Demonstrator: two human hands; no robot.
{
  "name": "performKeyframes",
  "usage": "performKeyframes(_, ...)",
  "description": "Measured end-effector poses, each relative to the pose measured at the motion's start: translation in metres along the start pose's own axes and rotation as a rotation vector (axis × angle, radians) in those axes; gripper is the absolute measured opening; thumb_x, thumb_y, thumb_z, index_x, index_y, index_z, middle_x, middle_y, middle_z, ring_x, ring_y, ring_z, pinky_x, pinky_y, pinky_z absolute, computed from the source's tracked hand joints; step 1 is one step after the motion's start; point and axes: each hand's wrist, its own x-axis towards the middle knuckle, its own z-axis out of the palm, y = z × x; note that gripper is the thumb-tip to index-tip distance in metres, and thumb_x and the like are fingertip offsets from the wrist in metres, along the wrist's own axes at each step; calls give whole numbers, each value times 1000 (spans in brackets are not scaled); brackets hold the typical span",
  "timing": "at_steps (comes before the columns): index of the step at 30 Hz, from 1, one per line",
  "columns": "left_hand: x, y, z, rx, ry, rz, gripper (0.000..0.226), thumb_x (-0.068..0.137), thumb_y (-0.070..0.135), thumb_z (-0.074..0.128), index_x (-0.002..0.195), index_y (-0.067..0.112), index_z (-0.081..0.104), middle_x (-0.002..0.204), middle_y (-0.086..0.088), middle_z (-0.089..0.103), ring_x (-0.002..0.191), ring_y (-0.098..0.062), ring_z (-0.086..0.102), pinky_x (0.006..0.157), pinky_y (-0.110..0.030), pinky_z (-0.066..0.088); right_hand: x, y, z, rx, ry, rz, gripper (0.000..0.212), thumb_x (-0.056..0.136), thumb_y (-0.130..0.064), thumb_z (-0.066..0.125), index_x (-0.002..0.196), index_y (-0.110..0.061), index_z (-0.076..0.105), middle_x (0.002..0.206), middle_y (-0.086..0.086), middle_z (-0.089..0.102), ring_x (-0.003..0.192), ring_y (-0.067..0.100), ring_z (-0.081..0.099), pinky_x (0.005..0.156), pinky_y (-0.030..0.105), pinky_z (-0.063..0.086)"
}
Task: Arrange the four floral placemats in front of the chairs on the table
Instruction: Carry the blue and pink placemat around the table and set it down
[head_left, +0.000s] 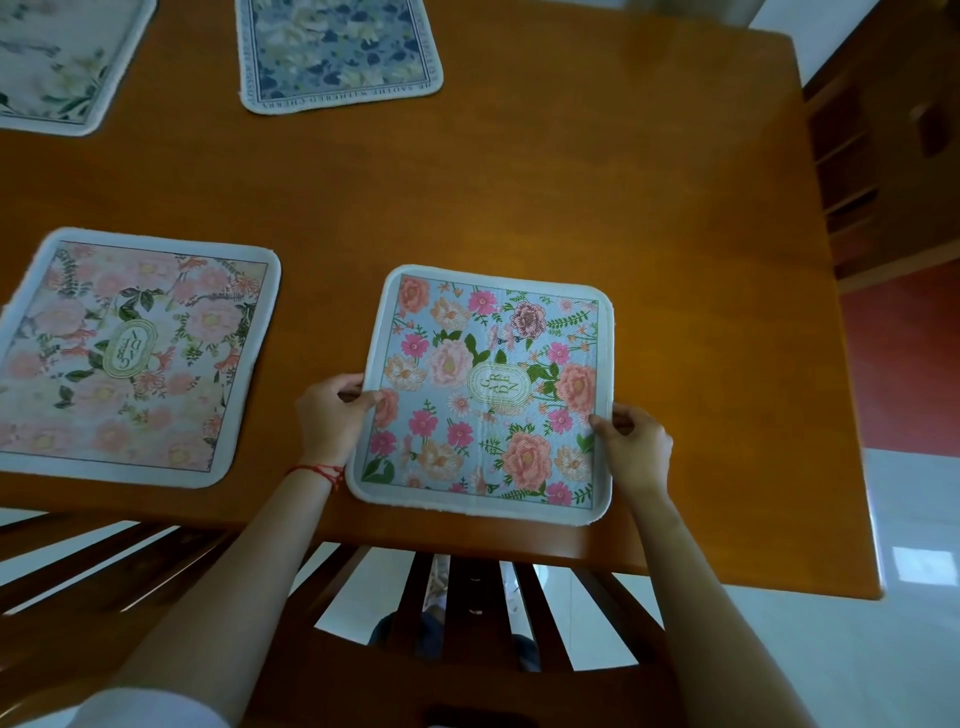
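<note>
A light-blue placemat with pink and peach flowers (488, 389) lies on the wooden table (571, 197) near its front edge, above a slatted chair back (457, 597). My left hand (332, 421) grips its left edge, thumb on top. My right hand (631, 441) grips its right edge the same way. A pale pink floral placemat (130, 353) lies flat to the left. At the far side lie a blue-and-cream floral placemat (337, 47) and, at the far left, a white placemat with green leaves (57, 57), both cut off by the frame.
A second wooden chair back (104, 551) shows at lower left under the table edge. A wooden cabinet (883, 145) stands past the table's right side. White tiled floor (909, 519) lies to the right and below.
</note>
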Motion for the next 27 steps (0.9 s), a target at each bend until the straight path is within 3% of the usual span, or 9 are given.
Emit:
performKeyframes(10,-3,-1,0,-7,-2,11,27,79,9,68,103,-2,66,99,-19,68,79,-16,55,58,-11,36,-2,4,1,15,24,7,22,84,-16,65,102,-5,65,94,5,66,75,12,59,54,11,41)
performKeyframes(18,-5,-5,1,0,-13,13,27,81,10,67,105,-2,65,99,-19,68,78,-15,56,56,-10,36,-4,-1,1,26,32,20,21,84,-16,64,103,-5,65,89,-2,62,66,-2,54,51,5,38)
performKeyframes(21,-5,-5,2,12,-16,8,29,82,11,65,108,-2,64,100,-19,68,79,-17,57,56,-11,37,-4,-2,0,16,21,30,22,85,-17,64,103,-5,65,93,2,65,68,4,56,51,7,39)
performKeyframes(27,-10,-3,2,53,-44,2,40,88,16,59,126,5,52,109,-17,59,99,-27,59,73,-24,46,-12,-9,-5,-32,-7,19,24,86,-18,63,108,-6,63,91,-2,61,75,9,56,52,10,40)
